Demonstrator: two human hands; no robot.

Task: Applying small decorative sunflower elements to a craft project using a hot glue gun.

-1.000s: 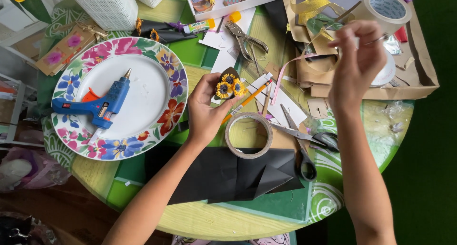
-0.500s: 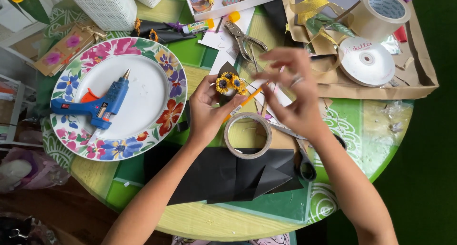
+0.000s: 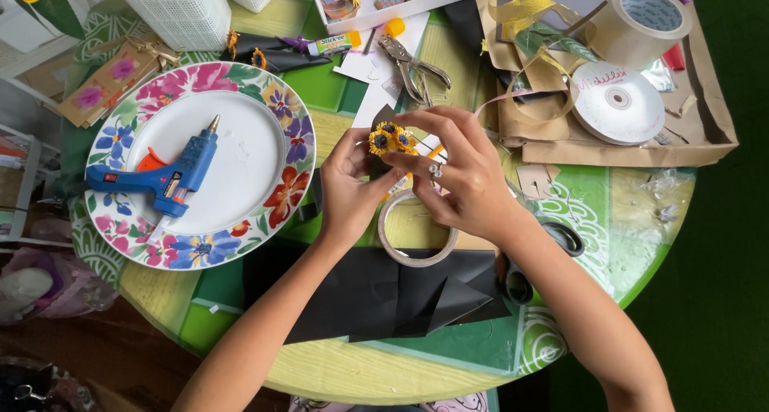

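Two hands meet over the middle of the round table (image 3: 240,356). Left hand (image 3: 348,189) — fingers closed on a small black piece carrying yellow paper flowers (image 3: 388,138), held above the tabletop. Right hand (image 3: 460,176) — fingertips pinched together at the same flowers from the far side. A tape roll (image 3: 416,229) lies flat just beneath both hands, resting partly on black paper sheets (image 3: 384,292) near the table's near edge. Toward the left edge, a blue glue gun (image 3: 164,176) lies on a floral plate (image 3: 272,108). Pliers (image 3: 412,68) lie near the far edge; a white ribbon spool (image 3: 617,101) sits toward the far right.
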